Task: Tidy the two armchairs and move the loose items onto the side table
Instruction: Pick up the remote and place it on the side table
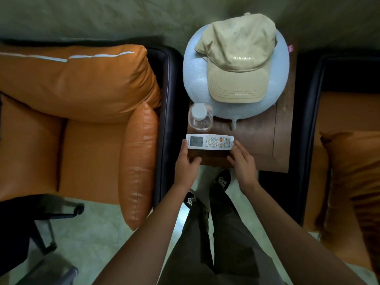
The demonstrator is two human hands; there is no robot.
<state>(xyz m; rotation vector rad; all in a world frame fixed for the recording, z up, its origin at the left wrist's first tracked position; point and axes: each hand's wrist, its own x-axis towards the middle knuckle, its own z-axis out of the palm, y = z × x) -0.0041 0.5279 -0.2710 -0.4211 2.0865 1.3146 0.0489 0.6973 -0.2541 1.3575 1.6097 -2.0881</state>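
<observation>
since the remote (209, 141) lies crosswise near the front edge of the side table (257, 140), a careless nudge from either hand could slide it off towards the shoes (223, 178). the left hand (186, 163) touches its display end and the right hand (243, 163) its button end, both with fingers loosely extended, not wrapped round it. a clear bottle (200, 118) stands just behind, easily toppled if the remote is pushed back. a tan cap (236, 58) on a pale blue cushion (195, 79) fills the rear, leaving little room. the left armchair (82, 120) and right armchair (349, 161) hem the table in.
</observation>
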